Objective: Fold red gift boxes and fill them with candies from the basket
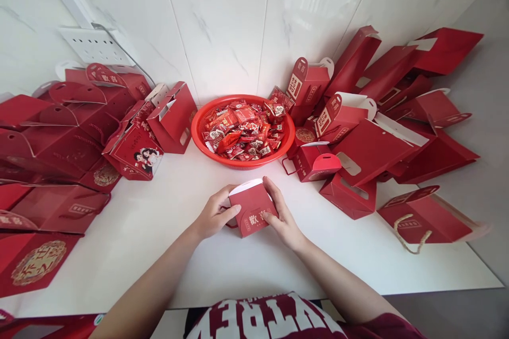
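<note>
A small red gift box (254, 212) with gold characters is held over the white table, close to my body. My left hand (217, 213) grips its left side, thumb on the front face. On the other side, my right hand (283, 217) has its thumb pressed on the front near the characters and its fingers along the right edge. A white curved flap stands at the top of the box, and a dark red cord handle shows at its left. Beyond the hands sits a red plastic basket (199, 144) filled with wrapped candies (242, 127).
Many red gift boxes (67, 143) crowd the left side, one (137, 153) with a cartoon couple. More red boxes (377, 148) are piled on the right, including one with a rope handle (411, 235). A power strip (95, 45) is on the tiled wall.
</note>
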### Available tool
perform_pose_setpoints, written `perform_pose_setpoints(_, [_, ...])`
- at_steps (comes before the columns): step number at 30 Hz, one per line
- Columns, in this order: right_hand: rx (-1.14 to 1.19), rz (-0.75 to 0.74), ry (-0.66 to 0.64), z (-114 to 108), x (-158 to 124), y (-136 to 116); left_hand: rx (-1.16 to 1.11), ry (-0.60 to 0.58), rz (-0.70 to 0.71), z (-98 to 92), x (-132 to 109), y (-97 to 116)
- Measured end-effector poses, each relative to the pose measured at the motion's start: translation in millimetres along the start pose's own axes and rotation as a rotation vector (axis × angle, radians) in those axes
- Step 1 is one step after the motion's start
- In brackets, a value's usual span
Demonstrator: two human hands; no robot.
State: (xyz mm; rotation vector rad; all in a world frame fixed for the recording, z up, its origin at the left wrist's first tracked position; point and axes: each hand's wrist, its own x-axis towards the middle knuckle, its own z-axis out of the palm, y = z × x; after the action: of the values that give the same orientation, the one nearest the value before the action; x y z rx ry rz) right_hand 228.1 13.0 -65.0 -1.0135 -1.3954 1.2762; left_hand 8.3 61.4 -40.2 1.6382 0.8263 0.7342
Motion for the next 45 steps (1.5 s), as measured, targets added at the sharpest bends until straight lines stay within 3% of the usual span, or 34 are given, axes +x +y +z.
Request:
perform_pose_setpoints(4, [0.026, 0.024, -0.008, 1.1, 1.2, -3.3, 0.635, -0.005, 0.192, 6.7, -4.4, 29.4])
perform_pose_setpoints(7, [0.021, 0.032, -0.033, -0.8, 3.0, -5.8, 0.963, -0.091, 0.212, 21.8, -9.2, 46.7])
perform_pose_setpoints(10, [0.003, 0.027, -0.057, -3.6, 4.3, -5.9, 1.132, -0.101, 0.159, 41.3, -13.3, 53.0])
perform_pose_setpoints(14, [-0.117, 0.028, -0.092, -4.0, 1.4, -0.7, 1.267, -0.028, 0.044, 66.0, -13.5, 49.5])
perform_pose_setpoints(19, [-0.326, -0.061, -0.264, 0.8, -7.9, 4.4, 1.311, 0.066, -0.075, 75.9, -9.5, 46.1])
perform_pose_setpoints(24, [-0.499, -0.161, -0.315, 0.0, -12.3, 4.4, 1.316, 0.057, -0.072, 64.3, -19.1, 47.5])
perform_pose_setpoints(28, [-0.643, -0.193, -0.304, -2.4, -14.1, -1.6, 1.328, 0.134, -0.157, 50.8, -38.8, 44.4])
perform_pose_setpoints(32, [-0.708, -0.192, -0.335, -4.5, -15.7, -8.3, 1.315, 0.253, -0.287, 24.6, -73.2, 40.5])
perform_pose_setpoints(36, [-0.738, -0.156, -0.336, -6.6, -16.4, -8.7, 1.225, 0.212, -0.413, -6.0, -118.4, 44.6])
perform_pose_setpoints(39, [-0.754, -0.163, -0.327, -6.8, -17.2, -6.1, 1.162, 0.257, -0.517, -20.1, -145.2, 50.2])
perform_pose_setpoints(45, [-0.774, -0.197, -0.32, -6.3, -18.6, -0.2, 1.049, 0.236, -0.393, -29.9, -168.1, 55.0])
